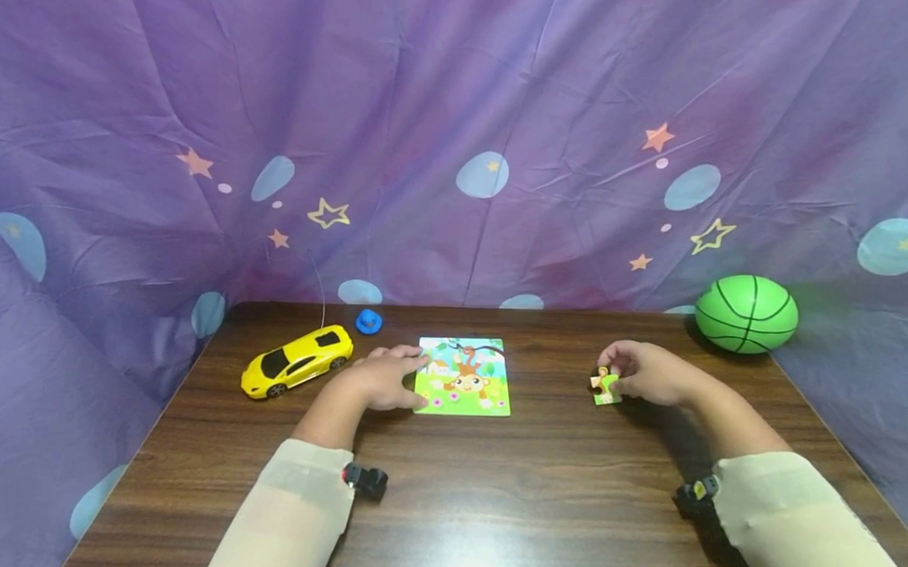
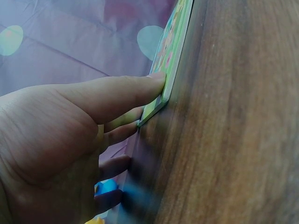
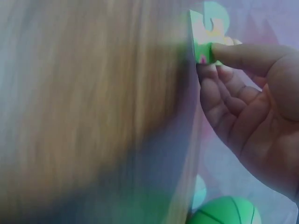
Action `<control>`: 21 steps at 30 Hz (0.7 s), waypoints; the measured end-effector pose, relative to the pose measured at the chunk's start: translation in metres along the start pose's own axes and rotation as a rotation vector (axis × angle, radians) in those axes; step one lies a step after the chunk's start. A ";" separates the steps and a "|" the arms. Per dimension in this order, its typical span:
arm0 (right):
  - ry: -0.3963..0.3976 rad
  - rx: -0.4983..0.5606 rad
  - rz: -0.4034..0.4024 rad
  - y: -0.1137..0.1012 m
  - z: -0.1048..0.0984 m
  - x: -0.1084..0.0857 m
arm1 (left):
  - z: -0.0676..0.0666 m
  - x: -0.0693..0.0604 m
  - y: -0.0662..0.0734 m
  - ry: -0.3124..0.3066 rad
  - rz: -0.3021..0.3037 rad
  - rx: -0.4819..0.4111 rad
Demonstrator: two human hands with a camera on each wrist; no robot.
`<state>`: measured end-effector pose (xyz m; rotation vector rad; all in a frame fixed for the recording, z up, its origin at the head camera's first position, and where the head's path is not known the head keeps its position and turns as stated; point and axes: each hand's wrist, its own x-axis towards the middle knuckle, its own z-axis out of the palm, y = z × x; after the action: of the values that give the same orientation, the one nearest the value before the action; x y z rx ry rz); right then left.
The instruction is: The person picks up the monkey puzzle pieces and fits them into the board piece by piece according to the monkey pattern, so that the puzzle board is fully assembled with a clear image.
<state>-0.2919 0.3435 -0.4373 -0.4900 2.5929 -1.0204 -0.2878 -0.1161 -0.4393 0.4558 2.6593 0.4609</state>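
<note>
A square jigsaw puzzle point(image 1: 468, 379) with a hanging monkey on a green and blue scene lies flat on the wooden table. My left hand point(image 1: 383, 378) rests at its left edge, thumb and fingers spread and touching the border. In the left wrist view the thumb point(image 2: 140, 88) lies on the puzzle's corner point(image 2: 156, 103). To the right, apart from the puzzle, my right hand point(image 1: 645, 373) pinches a green and cream jigsaw piece point(image 1: 606, 388). The right wrist view shows this piece point(image 3: 204, 49) between thumb and fingers, at the table's surface or just above it.
A yellow toy car point(image 1: 297, 362) stands left of my left hand, with a small blue rubber duck point(image 1: 368, 321) behind. At the back right corner sits a green ball point(image 1: 748, 315). A purple patterned cloth point(image 1: 418, 109) hangs behind the wooden table point(image 1: 461, 475).
</note>
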 end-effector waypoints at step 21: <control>-0.013 0.144 -0.108 -0.067 0.061 0.044 | 0.001 0.001 -0.001 0.013 0.021 0.020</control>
<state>-0.2930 0.2426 -0.4405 -0.6029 2.4817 -1.2247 -0.2888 -0.1161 -0.4407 0.4884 2.6766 0.4458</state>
